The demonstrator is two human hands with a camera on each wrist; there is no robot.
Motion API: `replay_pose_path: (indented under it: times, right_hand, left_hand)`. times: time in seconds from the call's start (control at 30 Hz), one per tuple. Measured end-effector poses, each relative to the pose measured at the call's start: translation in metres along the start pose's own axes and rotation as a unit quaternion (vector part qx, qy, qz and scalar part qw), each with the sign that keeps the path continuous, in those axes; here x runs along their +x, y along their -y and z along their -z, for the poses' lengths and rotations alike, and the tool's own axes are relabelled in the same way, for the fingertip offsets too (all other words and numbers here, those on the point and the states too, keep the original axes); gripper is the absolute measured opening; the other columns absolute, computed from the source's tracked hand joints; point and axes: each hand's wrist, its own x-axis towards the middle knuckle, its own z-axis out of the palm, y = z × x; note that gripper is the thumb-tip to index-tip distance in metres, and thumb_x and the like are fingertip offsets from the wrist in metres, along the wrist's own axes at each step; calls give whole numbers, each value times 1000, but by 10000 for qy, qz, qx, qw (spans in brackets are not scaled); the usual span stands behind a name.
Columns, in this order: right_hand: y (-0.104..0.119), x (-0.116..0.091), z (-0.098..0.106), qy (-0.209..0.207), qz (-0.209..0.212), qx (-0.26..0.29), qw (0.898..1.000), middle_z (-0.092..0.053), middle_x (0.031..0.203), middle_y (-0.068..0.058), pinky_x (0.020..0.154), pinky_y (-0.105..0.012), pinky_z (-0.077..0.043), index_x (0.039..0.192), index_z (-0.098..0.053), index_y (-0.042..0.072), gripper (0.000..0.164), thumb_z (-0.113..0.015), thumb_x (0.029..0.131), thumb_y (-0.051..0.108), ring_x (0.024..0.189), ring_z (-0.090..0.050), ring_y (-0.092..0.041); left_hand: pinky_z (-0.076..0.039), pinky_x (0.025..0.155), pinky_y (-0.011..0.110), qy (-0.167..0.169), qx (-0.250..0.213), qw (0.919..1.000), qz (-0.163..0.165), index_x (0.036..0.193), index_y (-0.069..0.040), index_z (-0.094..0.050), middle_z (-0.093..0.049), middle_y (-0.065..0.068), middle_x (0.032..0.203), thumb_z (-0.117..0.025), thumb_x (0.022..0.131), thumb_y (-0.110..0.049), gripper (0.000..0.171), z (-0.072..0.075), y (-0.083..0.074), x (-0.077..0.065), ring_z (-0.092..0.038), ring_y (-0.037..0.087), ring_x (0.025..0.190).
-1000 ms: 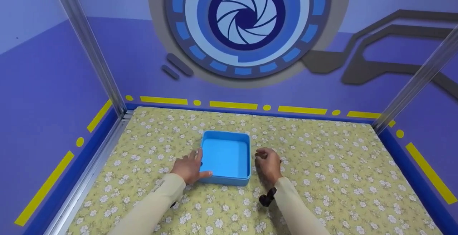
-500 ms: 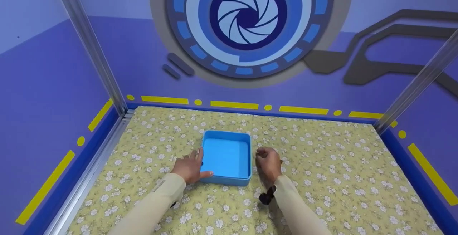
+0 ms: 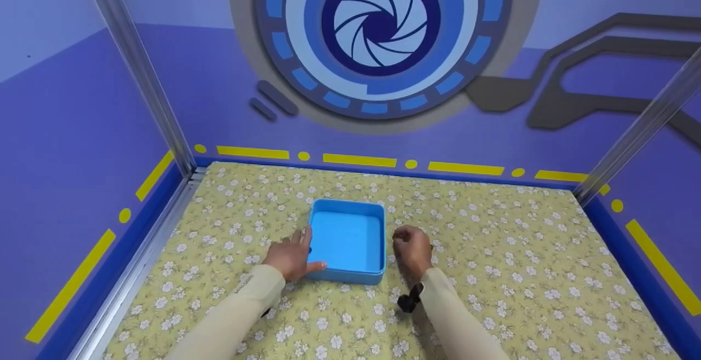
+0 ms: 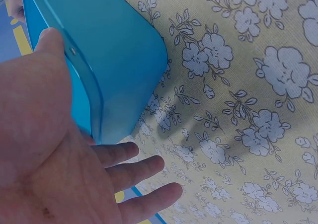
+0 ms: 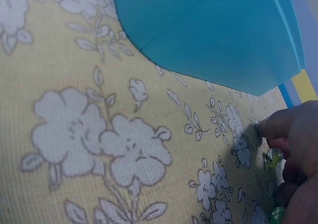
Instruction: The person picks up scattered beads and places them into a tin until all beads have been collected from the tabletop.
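Floral cloth; marbles among right fingers; box beside.

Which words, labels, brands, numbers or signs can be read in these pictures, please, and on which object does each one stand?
There are none to read.
Blue box: no lettering shows on its visible walls.
Wall: a round shutter-like emblem, yellow dashes and dots, but no letters or numbers.
Floral cloth: a flower print only.
Glass marbles at the right hand: no lettering shows.

Flowered cloth lies flat; metal posts flank a purple wall.
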Motion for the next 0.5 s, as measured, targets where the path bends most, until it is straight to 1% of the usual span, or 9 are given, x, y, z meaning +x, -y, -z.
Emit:
replay_pose_path:
  times: [0.13,0.27,0.5]
  right_hand:
    - [-1,-1,1,-50,116,-39,9999,-70,88,-6,70,-35,-53,94,-72,9,14,-63,86,2,78,-64,-19]
    - [-1,-2,1,-100,160,-45,9998,-70,88,-7,71,-36,-53,94,-73,9,13,-64,86,3,79,-64,-19]
    - [2,-1,1,-56,-105,76,9999,-70,88,-6,70,-33,-54,95,-72,8,12,-66,87,4,79,-65,-18]
  left_hand:
    - [-51,86,57,36,9,10000,-9,153,-4,-24,-38,20,152,-51,88,-67,94,1,-1,-1,-54,43,122]
    - [-51,86,58,-2,25,10000,-46,153,-4,-25,-39,19,151,-52,89,-66,93,2,-1,-1,-54,44,122]
    - [-50,88,58,-15,-27,10000,-38,153,-4,-25,-38,20,152,-53,88,-65,93,0,-1,-1,-54,44,123]
